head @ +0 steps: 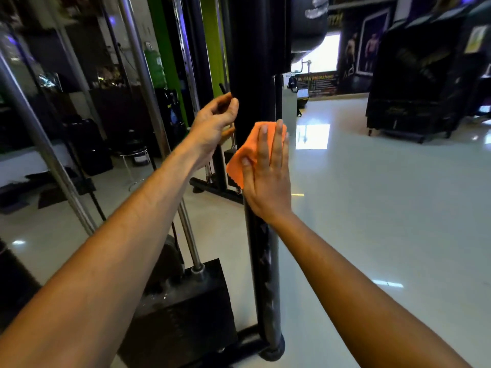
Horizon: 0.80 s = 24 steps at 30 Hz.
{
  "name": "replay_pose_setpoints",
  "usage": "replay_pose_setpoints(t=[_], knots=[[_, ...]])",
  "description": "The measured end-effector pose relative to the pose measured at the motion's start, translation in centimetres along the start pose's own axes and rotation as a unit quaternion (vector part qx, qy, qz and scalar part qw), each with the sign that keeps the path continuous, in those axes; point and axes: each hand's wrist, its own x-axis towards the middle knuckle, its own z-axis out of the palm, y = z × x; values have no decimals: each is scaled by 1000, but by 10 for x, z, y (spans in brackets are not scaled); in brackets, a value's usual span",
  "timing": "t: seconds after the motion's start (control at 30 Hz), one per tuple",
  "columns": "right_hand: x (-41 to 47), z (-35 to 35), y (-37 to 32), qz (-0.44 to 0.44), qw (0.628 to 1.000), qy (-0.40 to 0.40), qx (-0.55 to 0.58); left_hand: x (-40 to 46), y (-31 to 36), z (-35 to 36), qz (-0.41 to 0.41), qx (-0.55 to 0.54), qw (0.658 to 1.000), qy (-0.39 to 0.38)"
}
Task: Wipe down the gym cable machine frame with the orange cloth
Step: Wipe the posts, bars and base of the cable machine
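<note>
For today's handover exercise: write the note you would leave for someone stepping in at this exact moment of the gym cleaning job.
Right hand: fingers straight, pressing the orange square cloth flat against the black upright post of the cable machine frame, about mid-height.
Left hand: fingers curled at the post's left edge, beside a thin black cable; whether it grips anything is unclear.
Done: cannot tell which parts are already wiped.
Left: likely the lower post, which looks smudged, the base and the chrome guide rods.
</note>
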Motion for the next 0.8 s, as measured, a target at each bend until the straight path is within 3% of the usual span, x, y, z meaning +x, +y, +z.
replay_pose_setpoints(t=[0.13,0.37,0.57,0.8], knots=[[-50,5,21,17,999,-46,16,-16,-24,5,-6,-6,1000,5],[-4,-6,2,28,999,-16,26,-23,-21,8,-11,-4,1000,21],[-72,6,26,32,997,-61,16,-39,-46,11,-21,-3,999,29],[-39,-2,15,35,999,-37,18,-50,-62,12,-37,-18,999,29]])
